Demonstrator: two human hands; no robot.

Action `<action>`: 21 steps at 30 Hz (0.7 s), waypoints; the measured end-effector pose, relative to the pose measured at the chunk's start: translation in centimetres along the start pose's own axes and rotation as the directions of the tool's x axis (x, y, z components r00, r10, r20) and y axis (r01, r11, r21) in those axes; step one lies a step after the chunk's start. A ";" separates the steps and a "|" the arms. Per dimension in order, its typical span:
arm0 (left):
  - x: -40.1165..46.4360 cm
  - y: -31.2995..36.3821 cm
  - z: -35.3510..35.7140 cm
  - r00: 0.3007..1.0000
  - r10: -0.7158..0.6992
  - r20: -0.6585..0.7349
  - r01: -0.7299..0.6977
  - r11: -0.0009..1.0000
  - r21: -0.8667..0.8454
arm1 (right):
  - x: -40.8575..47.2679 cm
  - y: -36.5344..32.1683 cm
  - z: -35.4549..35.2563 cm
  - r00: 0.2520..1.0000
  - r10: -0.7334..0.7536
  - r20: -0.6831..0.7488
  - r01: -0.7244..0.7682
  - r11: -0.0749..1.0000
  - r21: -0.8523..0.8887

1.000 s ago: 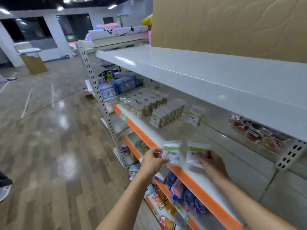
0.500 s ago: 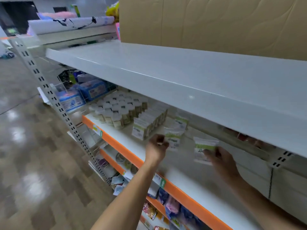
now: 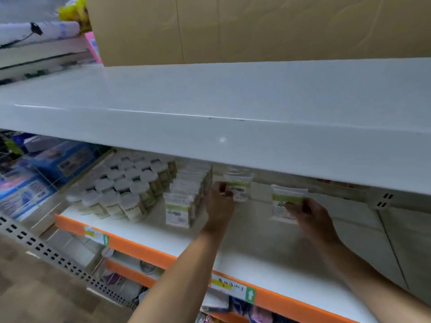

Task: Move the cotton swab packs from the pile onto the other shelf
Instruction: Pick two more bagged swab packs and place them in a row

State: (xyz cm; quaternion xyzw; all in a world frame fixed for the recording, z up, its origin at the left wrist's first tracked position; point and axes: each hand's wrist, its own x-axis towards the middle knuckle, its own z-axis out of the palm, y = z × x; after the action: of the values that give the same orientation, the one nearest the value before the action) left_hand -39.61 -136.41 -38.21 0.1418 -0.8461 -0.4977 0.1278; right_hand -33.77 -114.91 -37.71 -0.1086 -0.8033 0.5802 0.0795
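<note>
The upper shelf (image 3: 210, 99) is smooth painted metal with a soft sheen; the lower shelf (image 3: 245, 248) looks matt white behind a glossy orange edge strip (image 3: 144, 249). Clear shiny plastic wraps the swab packs (image 3: 178, 209); at 9 o'clock, perforated grey metal upright (image 3: 58, 257)

Both forearms reaching forward, left hand (image 3: 220, 197) fingers curled pinching; right hand (image 3: 310, 212) likewise

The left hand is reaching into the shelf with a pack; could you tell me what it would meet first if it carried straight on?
Probably the shelf's back panel. The left hand pinches its cotton swab pack just right of the standing row of packs; depth behind is unclear.
</note>
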 end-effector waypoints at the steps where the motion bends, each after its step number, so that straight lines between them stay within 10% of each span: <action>1: 0.4 -0.3 0.1 1.000 -0.012 0.009 0.013 1.000 -0.019 | -0.1 0.0 0.4 1.000 0.005 -0.010 -0.005 1.000 0.004; 21: -0.4 -1.5 -1.5 0.984 0.017 0.177 0.005 0.992 -0.126 | 0.6 -1.8 6.5 0.996 -0.072 0.044 0.069 0.995 0.069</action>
State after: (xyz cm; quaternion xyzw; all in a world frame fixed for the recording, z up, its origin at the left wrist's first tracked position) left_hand -38.53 -138.13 -38.88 0.0859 -0.8214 -0.5604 0.0622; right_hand -36.12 -121.23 -38.06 -0.0638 -0.7882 0.6063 0.0848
